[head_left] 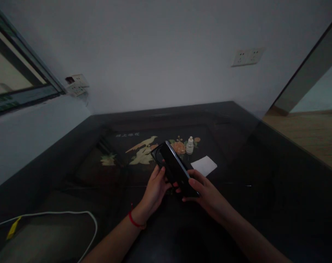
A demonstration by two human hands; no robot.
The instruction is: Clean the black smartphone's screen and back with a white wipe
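A black smartphone (174, 160) with a shiny side edge is held tilted above the dark table, between both hands. Along its left side shows a dark, thin-rimmed piece (156, 150) that looks like a phone case; how far the two overlap is hard to see in the dim light. My left hand (156, 187), wearing a red string bracelet (135, 220), is closed on the case side with the thumb on top. My right hand (206, 191) grips the phone's near right end. Beyond the right hand lie a white paper sheet (204, 166) and a small clear dropper bottle (189, 146), upright with a white cap.
The glossy black table (242, 153) bears bird and flower decoration. A white cable (59, 212) with a yellow tag (14, 228) lies at the near left. Wall sockets (247, 57) are at the back, with a window (15, 62) at the left.
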